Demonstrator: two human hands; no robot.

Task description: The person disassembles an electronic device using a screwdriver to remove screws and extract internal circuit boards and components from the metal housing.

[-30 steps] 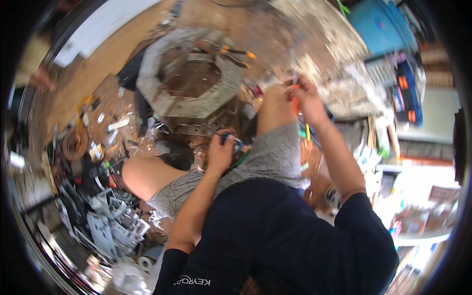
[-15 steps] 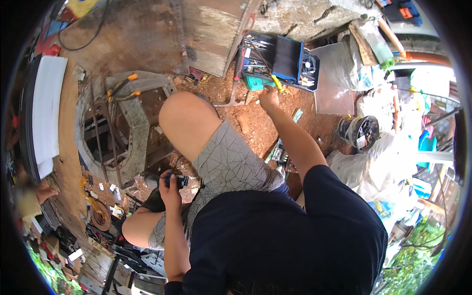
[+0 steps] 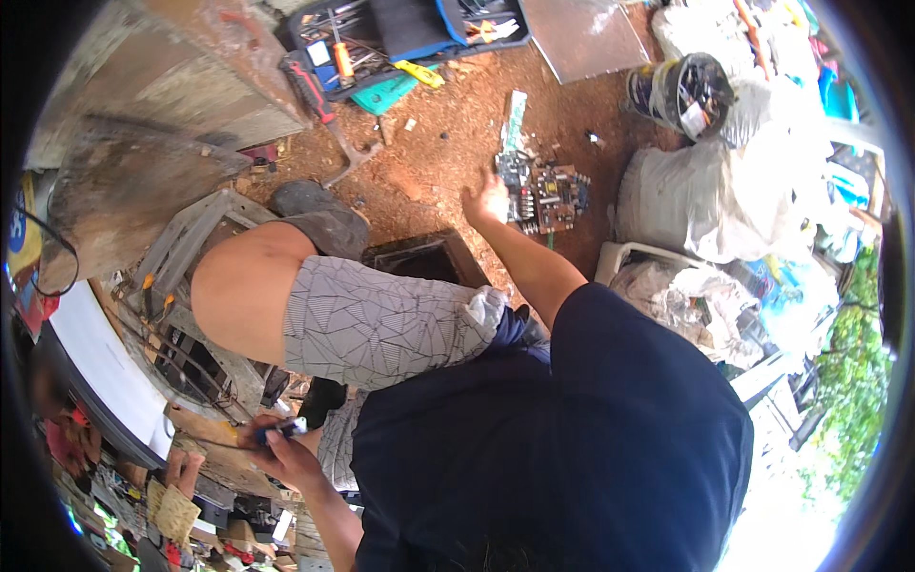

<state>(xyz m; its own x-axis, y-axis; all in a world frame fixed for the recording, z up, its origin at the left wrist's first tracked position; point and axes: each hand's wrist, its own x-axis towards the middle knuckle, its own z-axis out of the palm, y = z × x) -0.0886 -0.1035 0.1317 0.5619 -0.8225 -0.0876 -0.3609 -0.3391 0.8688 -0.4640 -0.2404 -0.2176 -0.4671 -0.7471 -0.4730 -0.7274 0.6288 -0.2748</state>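
My left hand (image 3: 286, 456) is at the lower left, its fingers closed round a small dark blue piece (image 3: 282, 431) with a pale, shiny end. Its exact kind does not show. My right hand (image 3: 489, 202) reaches down to the ground in the middle, thumb and fingers apart. The fingertips are at the left edge of a dark circuit board (image 3: 515, 172); whether they touch it I cannot tell. Beside that lies a brown circuit board (image 3: 558, 198) with many components, and a narrow green-white strip (image 3: 516, 119) extends above them.
An open tool case (image 3: 410, 29) lies at the top, a yellow-handled tool (image 3: 419, 73) along its edge. A red-handled hammer (image 3: 319, 100) lies nearby. Right are a bucket of scrap (image 3: 701, 95) and white sacks (image 3: 686, 200). Another person's bare limb (image 3: 181, 467) shows far left.
My right hand has left the yellow-handled tool by the tool case and come back to the circuit boards. The view has shifted; my left hand still holds the blue piece.
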